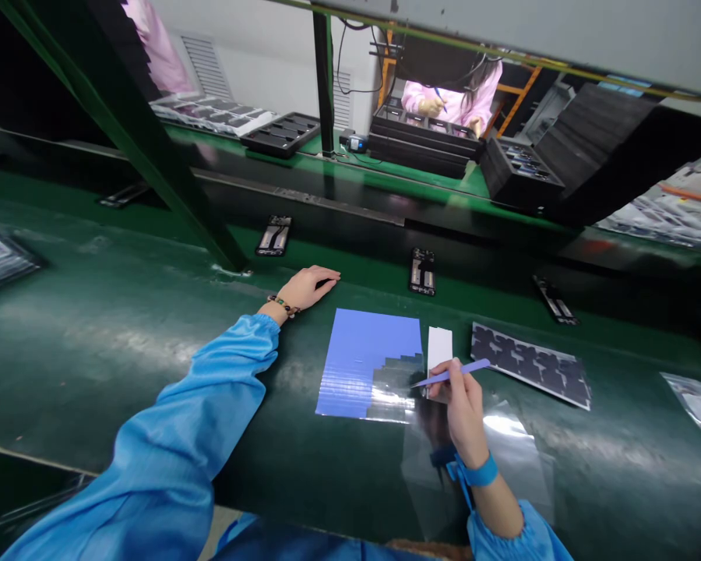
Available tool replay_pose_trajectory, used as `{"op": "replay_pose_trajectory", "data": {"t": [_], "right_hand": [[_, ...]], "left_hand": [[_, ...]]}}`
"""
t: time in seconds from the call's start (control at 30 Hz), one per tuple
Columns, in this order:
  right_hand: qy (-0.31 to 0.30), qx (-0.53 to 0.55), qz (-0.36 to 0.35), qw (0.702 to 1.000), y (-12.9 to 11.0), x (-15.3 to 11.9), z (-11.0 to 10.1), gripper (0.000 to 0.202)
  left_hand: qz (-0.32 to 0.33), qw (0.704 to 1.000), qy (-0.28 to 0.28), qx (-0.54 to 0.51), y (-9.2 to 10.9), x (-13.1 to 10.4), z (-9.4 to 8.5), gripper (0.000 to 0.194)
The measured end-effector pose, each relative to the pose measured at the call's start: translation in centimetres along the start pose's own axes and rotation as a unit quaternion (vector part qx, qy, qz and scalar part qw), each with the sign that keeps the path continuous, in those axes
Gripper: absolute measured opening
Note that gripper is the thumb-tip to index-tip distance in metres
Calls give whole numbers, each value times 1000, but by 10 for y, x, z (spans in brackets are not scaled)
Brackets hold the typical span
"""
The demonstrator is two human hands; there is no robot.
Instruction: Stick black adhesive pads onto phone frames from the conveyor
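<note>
My right hand [463, 401] is closed around lilac tweezers [470, 368], whose tip points left above the clear, stripped part of a blue-purple sticker sheet [356, 343]. A white card [440, 344] lies partly under this hand. Beneath the wrist, clear plastic film [517, 448] spreads over the bench. My left hand [308, 288] rests beyond the sheet's upper left corner, fingers stretched out and thumb slightly apart, with nothing visible in it. Nearest to it is an opened phone body [274, 236] on the green strip behind.
More phone bodies [423, 271] lie along the green strip [350, 257]. Right of my hand is a sheet of black die-cut pieces [529, 362]. A slanted green post [152, 156] stands at left. Across the line, a person in pink [452, 97] works behind stacked black trays [424, 144].
</note>
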State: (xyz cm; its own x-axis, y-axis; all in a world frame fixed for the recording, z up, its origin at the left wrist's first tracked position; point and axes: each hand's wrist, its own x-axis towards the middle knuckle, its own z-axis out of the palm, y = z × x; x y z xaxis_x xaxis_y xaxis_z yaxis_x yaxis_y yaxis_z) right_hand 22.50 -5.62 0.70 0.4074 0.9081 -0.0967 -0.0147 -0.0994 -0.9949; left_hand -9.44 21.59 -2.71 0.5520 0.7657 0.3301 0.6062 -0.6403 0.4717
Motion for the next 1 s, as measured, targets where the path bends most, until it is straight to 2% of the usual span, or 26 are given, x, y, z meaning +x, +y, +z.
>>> {"op": "replay_pose_trajectory", "data": {"t": [0.77,0.83,0.9,1.0], "right_hand": [[-15,-16,-13,1000,-1,0,-2,54],[-15,-18,-11,1000,-1,-1,-2,54],[-16,-16,-10,1000,1,0,-2,53],[-14,-5,-1,1000,4,2,-2,54]], "left_hand": [[-18,1000,-11,9,2,-1,1,40],[-48,998,12,29,2,-2,0,39],[-95,992,65,58,-1,1,-5,45],[-245,952,149,108,-10,12,-17,71]]}}
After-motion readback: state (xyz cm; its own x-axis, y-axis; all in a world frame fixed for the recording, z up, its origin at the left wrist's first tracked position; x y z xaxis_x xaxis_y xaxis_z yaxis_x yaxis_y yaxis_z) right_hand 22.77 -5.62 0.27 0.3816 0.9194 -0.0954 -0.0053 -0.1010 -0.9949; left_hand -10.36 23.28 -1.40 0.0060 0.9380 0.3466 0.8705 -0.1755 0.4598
